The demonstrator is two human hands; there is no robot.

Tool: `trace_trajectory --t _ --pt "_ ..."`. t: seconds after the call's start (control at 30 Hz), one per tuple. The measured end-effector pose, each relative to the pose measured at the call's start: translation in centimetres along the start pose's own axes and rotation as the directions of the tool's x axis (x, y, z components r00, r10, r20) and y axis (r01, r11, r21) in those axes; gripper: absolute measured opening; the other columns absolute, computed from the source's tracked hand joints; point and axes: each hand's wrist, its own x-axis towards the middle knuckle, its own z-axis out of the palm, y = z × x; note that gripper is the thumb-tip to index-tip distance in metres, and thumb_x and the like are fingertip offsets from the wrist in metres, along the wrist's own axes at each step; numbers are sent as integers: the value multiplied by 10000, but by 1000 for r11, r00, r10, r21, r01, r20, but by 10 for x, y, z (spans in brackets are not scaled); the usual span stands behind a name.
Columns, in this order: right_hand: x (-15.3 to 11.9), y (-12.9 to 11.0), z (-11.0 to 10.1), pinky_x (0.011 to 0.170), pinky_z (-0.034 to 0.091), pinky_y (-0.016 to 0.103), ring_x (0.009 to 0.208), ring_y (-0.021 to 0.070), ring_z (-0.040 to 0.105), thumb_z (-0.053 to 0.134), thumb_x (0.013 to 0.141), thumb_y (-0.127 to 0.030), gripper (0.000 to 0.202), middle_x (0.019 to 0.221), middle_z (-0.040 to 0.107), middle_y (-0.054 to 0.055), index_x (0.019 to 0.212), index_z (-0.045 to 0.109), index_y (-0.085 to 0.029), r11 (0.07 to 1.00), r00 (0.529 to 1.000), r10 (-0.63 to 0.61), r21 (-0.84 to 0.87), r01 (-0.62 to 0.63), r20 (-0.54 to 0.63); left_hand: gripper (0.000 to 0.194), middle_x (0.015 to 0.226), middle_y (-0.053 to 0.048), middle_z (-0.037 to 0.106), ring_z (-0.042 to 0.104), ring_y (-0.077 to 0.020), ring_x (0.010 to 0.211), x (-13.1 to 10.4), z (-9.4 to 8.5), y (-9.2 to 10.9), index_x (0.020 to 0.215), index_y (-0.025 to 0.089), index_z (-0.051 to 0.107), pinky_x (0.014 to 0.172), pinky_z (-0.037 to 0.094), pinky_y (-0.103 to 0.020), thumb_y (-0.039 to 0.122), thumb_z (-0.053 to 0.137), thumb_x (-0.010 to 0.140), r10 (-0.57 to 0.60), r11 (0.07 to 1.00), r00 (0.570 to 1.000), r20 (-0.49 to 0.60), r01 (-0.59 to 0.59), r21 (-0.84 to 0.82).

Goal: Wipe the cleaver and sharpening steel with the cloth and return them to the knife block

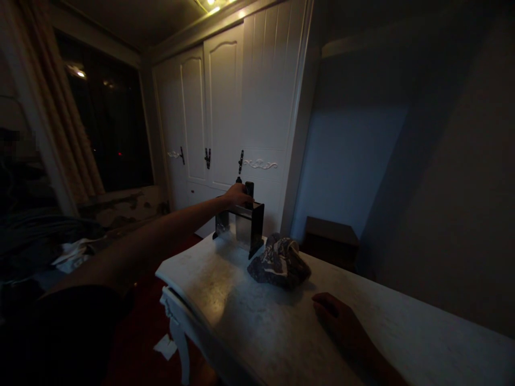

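My left hand is stretched out to the far end of the table, its fingers closed at the top of a black-framed stand with see-through panels. A black upright piece like a handle shows at the fingers, and another dark tip rises just behind the hand. The stand is upright on the tabletop. In front of it lies a crumpled, dark patterned cloth, touched by neither hand. Nearer to me, my right hand rests by the table surface with loosely curled fingers, thumb apart, and nothing visible in it.
The pale marble-look table has a curved edge and carved white legs. Behind it stand a white wardrobe and a low dark cabinet. A scrap of white paper lies on the red floor. Cloth-like clutter fills the dim left side.
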Motion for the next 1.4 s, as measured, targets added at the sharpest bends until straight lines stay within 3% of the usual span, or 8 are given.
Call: trace_trajectory --t 0.2,0.4,0.73,1.0,1.2,1.3,1.4 --pt "0 2 0 853 492 393 951 289 653 492 843 -538 403 1042 712 109 966 675 -201 1000 1000 -19 -8 19 -1 166 528 -19 610 621 -167 540 8 -7 17 554 132 620 537 505 -258 97 781 541 -5 996 1000 -14 6 84" --pt "0 4 1 858 495 394 955 291 656 498 829 -536 416 1044 714 110 984 683 -197 1000 1000 -6 -16 6 -11 136 639 -50 651 639 -173 594 11 -23 50 659 110 652 610 547 -328 112 768 588 108 992 992 -67 -104 66" --pt "0 3 0 817 505 414 902 301 660 544 781 -544 383 964 731 90 905 690 -212 1000 999 -5 26 6 -43 221 636 -63 634 662 -231 703 4 -55 110 648 113 618 696 576 -433 69 797 527 218 970 942 -256 -238 -51" --pt "0 -1 -2 827 510 422 902 306 667 545 756 -551 409 968 735 98 912 698 -204 999 999 1 41 0 -35 163 697 -43 639 695 -229 756 -14 -81 137 715 91 602 763 576 -429 103 739 628 262 951 898 -353 -304 -65" --pt "2 1 -3 821 505 419 896 295 662 529 767 -559 469 967 716 105 1018 661 -185 999 999 25 30 -24 -39 181 804 -12 654 694 -217 899 -48 -70 138 834 97 586 821 549 -393 107 689 686 273 911 907 -321 -351 -217" --pt "10 11 -1 750 510 389 819 258 655 509 783 -565 507 926 682 84 1100 603 -180 998 996 58 39 -56 -71 208 846 -27 663 696 -214 899 -70 -53 129 853 113 559 818 560 -391 124 689 691 259 865 918 -302 -359 -351" --pt "27 21 3 641 504 341 749 217 633 529 750 -593 609 1050 630 103 1193 505 -175 988 986 110 121 -95 -123 257 892 -50 675 697 -219 908 -93 -28 114 879 127 544 815 571 -388 159 707 682 230 807 924 -306 -356 -471"
